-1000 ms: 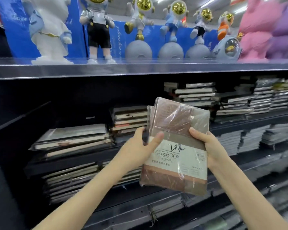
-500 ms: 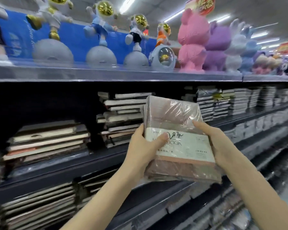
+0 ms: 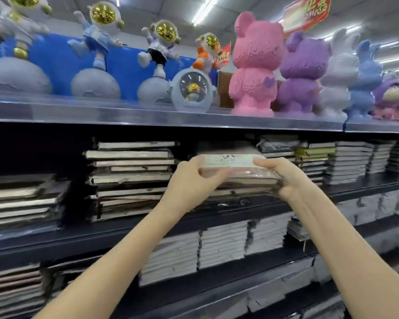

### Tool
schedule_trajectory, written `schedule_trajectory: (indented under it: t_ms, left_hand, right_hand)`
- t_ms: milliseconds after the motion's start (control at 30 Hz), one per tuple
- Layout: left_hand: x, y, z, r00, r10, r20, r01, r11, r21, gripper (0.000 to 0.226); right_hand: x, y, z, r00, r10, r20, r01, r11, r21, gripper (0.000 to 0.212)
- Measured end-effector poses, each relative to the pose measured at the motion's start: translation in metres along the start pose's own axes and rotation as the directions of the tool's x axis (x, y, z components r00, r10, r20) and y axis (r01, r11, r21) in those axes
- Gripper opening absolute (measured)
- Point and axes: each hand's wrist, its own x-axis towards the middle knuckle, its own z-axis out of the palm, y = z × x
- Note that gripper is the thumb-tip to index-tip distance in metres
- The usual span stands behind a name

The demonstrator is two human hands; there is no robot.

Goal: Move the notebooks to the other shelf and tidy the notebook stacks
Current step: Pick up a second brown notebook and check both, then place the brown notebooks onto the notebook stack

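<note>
Where fingers [image 3: 266, 162] pinch each end, notebooks [image 3: 228, 161] between

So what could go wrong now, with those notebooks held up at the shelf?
Two risks, I think. The wrapped notebooks are held only at their ends by the left hand and right hand; the glossy plastic could let one slip out. And the uneven stack just to the left has jutting edges that the bundle might nudge loose.

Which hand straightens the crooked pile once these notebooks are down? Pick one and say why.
Left. The left hand grips the notebooks at their left end, beside the crooked pile. The right hand holds the other end and would probably have to reach across them.
</note>
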Motion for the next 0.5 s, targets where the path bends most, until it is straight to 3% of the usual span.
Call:
schedule_trajectory:
  t_ms: [100,267,333,400,433,500]
  left_hand:
    - [0.006,-0.010,0.008,0.983,0.182,-0.038,-0.158,0.926,0.343,0.071]
    - [0.042,-0.026,0.020,0.947,0.232,-0.221,-0.120,0.897,0.425,0.057]
    - [0.055,-0.029,0.026,0.942,0.228,-0.246,-0.091,0.880,0.467,0.056]
    - [0.063,-0.033,0.031,0.934,0.237,-0.266,-0.065,0.847,0.527,0.055]
    - [0.066,-0.034,0.032,0.929,0.249,-0.275,-0.054,0.824,0.564,0.055]
    - [0.067,-0.039,0.029,0.913,0.285,-0.291,-0.040,0.774,0.632,0.057]
  right_hand:
    - [0.026,-0.008,0.005,0.998,0.039,0.039,-0.038,0.999,-0.022,0.020]
    - [0.044,-0.012,-0.010,0.993,-0.070,0.095,0.051,0.980,0.190,0.028]
    - [0.048,0.001,-0.016,0.980,-0.170,0.101,0.151,0.974,0.167,0.027]
    - [0.056,0.015,-0.014,0.956,-0.292,0.035,0.294,0.952,-0.083,0.028]
    - [0.062,0.021,-0.013,0.927,-0.374,-0.018,0.358,0.899,-0.252,0.039]
    - [0.070,0.026,-0.005,0.833,-0.542,-0.113,0.333,0.653,-0.680,0.058]
